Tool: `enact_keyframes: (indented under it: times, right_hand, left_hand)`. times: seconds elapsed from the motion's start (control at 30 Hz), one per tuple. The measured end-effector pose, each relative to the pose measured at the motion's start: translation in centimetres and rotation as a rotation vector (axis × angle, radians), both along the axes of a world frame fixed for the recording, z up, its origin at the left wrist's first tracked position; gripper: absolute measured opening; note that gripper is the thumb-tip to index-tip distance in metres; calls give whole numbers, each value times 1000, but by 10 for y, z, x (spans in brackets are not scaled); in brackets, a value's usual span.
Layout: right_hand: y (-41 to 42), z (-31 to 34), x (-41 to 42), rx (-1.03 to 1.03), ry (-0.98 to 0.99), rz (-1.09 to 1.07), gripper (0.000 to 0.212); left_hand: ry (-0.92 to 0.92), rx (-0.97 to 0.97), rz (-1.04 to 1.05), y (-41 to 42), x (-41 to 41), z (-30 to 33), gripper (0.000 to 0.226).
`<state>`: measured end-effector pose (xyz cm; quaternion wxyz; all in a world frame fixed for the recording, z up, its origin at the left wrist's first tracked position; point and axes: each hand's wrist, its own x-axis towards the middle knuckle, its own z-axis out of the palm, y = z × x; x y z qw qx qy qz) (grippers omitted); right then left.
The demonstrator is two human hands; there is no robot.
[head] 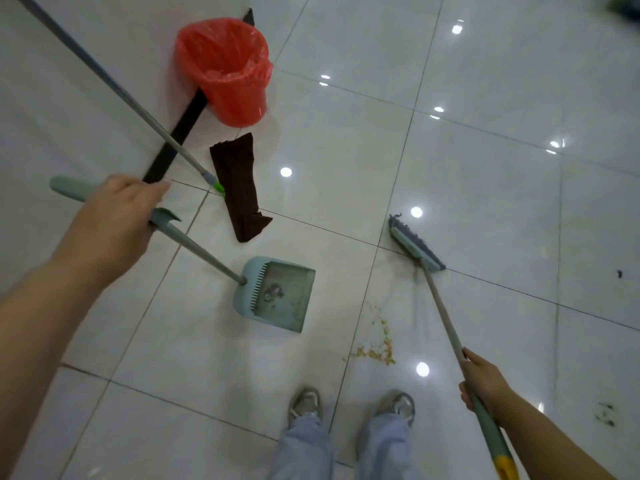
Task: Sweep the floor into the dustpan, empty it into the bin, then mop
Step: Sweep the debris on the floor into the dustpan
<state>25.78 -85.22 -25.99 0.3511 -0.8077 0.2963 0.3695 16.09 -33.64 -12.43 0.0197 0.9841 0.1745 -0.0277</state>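
1. Floor (485,188): glossy white tiles w/ dark grout lines, ceiling-light reflections dotted across it. Black baseboard strip (180,133) runs along top-left edge of floor, where a white wall meets it.
2. Counts: 1 dustpan, 1 broom, 1 mop, 1 bin, 1 main debris patch, plus a few dark specks nr right edge of floor. 2 shoes (353,405) + pale jeans at bottom edge.
3. Dustpan (277,294): pale teal, long handle, comb teeth along its back wall, some grey fluff inside. Sits flat on floor, centre, mouth facing right.
4. Broom (415,244): teal head w/ dark bristles, head on floor right of dustpan, well apart from it.
5. Debris (375,348): yellowish crumbs, between dustpan and broom pole, nearer person's feet.
6. Bin (228,71): red liner bag, stands against baseboard, top-left.
7. Mop (239,188): dark brown cloth head on floor just below bin, grey pole leaning up to top-left corner.
8. Left hand (117,216): fingers wrapped round dustpan handle near its top.
9. Right hand (481,382): gripping broom pole, lower right. Hands well apart.
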Motion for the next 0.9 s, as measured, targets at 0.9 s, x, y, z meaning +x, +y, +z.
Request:
enact_keyframes:
  times: [0.9]
  right_hand:
    - [-105, -18, 30, -4, 88, 6, 41]
  left_hand:
    - [158, -331, 79, -148, 92, 0, 40]
